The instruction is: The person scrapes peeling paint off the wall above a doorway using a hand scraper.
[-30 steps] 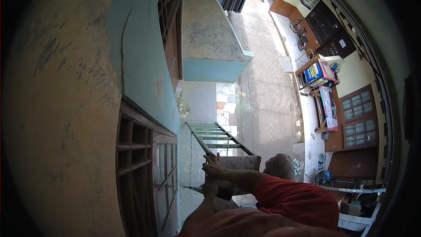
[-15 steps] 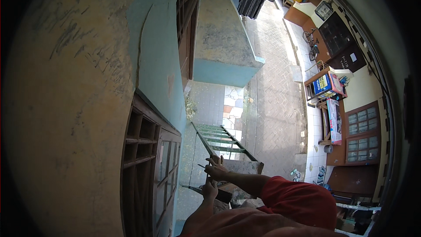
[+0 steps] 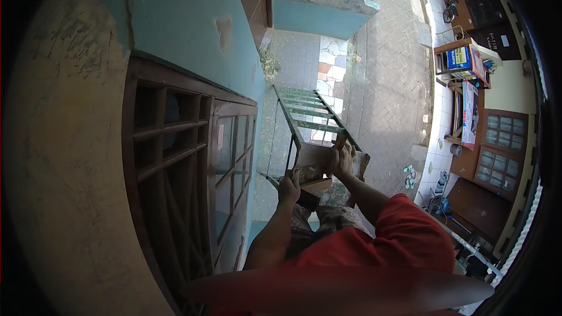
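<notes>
Right below you, the flat top [image 3: 313,155] of the green stepladder [image 3: 314,126] sits near, rungs dropping to the far side, feet toward the paved floor [image 3: 293,52]; sandals [image 3: 409,175] lie right.

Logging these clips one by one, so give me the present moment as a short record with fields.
Left hand: left hand, fingers curled, at the left side of the ladder's top; grip unclear
Right hand: right hand, over the ladder's top, by a small brown piece; grip unclear
Below hands: green ladder, standing beside the wall
Left side: teal wall, brown-framed window
Right side: paved lane, bicycle beyond
</notes>
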`<state>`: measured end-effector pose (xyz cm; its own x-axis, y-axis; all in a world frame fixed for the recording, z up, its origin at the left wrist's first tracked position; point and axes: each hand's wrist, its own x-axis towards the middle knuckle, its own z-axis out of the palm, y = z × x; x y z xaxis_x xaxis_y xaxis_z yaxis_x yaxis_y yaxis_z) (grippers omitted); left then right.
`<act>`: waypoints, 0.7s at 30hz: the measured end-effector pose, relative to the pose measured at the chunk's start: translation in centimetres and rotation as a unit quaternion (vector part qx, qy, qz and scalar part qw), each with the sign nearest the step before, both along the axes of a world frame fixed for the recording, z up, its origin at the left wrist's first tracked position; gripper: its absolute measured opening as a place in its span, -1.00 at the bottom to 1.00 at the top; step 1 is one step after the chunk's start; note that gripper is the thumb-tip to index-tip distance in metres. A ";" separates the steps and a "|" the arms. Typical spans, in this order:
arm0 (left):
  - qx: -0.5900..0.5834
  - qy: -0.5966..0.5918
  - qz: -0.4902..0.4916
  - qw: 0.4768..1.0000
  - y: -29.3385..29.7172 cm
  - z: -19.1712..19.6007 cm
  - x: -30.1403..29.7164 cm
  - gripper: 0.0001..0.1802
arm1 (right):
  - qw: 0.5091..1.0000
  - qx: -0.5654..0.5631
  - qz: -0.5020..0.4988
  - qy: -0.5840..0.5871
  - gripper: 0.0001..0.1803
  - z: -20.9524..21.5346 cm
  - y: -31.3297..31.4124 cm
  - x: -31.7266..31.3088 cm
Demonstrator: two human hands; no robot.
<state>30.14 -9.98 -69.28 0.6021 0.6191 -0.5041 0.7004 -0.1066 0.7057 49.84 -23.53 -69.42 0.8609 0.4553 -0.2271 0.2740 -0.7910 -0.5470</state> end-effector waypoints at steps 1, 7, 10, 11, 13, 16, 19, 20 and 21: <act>0.009 -0.009 0.000 1.000 -0.7 -0.5 -0.9 -0.55 | 1.000 -0.003 0.001 -0.023 -0.47 0.2 0.0 -0.8; -0.009 0.008 -0.011 1.000 -0.4 1.3 -0.5 -0.57 | 0.996 0.007 0.044 -0.081 -0.68 0.3 -0.7 -1.1; 0.009 0.052 -0.030 0.998 -0.6 0.5 -1.4 -0.57 | 0.994 0.025 0.043 -0.101 -0.67 0.9 -0.1 -1.6; 0.014 0.075 -0.047 0.996 -0.6 0.6 -1.6 -0.57 | 0.992 0.029 0.041 -0.113 -0.66 1.0 0.0 -1.8; 0.016 0.097 -0.037 0.995 -0.2 1.2 -1.7 -0.56 | 0.995 0.035 0.037 -0.086 -0.68 1.5 0.5 -2.0; 0.008 0.083 -0.033 0.996 0.0 2.4 -1.1 -0.53 | 0.994 0.037 0.040 -0.100 -0.67 2.2 0.4 -1.9; 0.037 0.086 -0.033 0.995 -0.3 2.4 -0.7 -0.51 | 0.987 0.052 0.063 -0.136 -0.66 1.4 -0.3 -1.5; 0.046 0.101 -0.042 0.993 -0.5 2.0 -0.8 -0.51 | 0.984 0.052 0.083 -0.152 -0.67 1.3 -0.5 -1.5; 0.055 0.116 -0.050 0.991 -0.7 1.7 -1.0 -0.51 | 0.983 0.056 0.084 -0.153 -0.67 1.2 -0.6 -1.7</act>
<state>29.09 -10.63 -67.57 0.5398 0.6202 -0.5691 0.8240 -0.2511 0.5079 48.18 -24.10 -68.26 0.7914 0.6046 0.0903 0.5611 -0.6597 -0.5001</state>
